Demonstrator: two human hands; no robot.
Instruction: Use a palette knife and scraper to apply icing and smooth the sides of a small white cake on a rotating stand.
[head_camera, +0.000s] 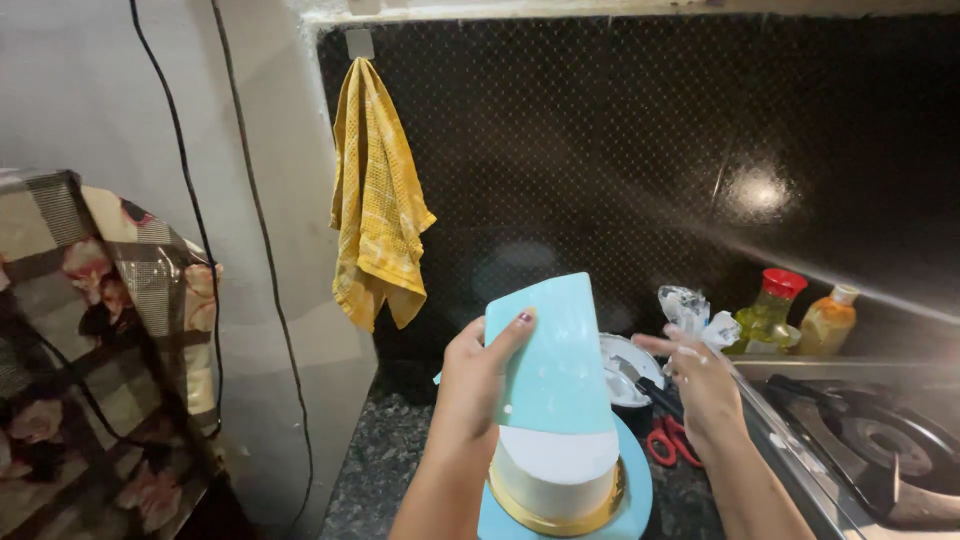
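— Nearest us, what's that round thing at the bottom?

— White cake (556, 470) on a gold board (560, 517), sitting on a light blue turntable (635, 500) on the dark speckled counter (385, 450).

— And the hands?

— Left hand (478, 375) has its fingers closed around a light blue scraper (553, 350), thumb on the front face, holding it upright against the cake's side and top. Right hand (703, 385) hovers to the right of the cake with fingers partly spread, holding nothing I can make out.

— What's behind?

— White bowl (628, 368) just behind the cake, red-handled scissors (670, 440) on the counter below the right hand, and a crumpled clear bag (692, 312) further back. Two bottles stand by the black wall: one with a red cap (770, 310), one orange (828, 320). Gas stove (880, 440) sits at the right.

— Left side?

— Yellow towel (378, 200) hanging from a hook, black cable (200, 230) down the white wall, floral cloth (90, 330) at the edge.
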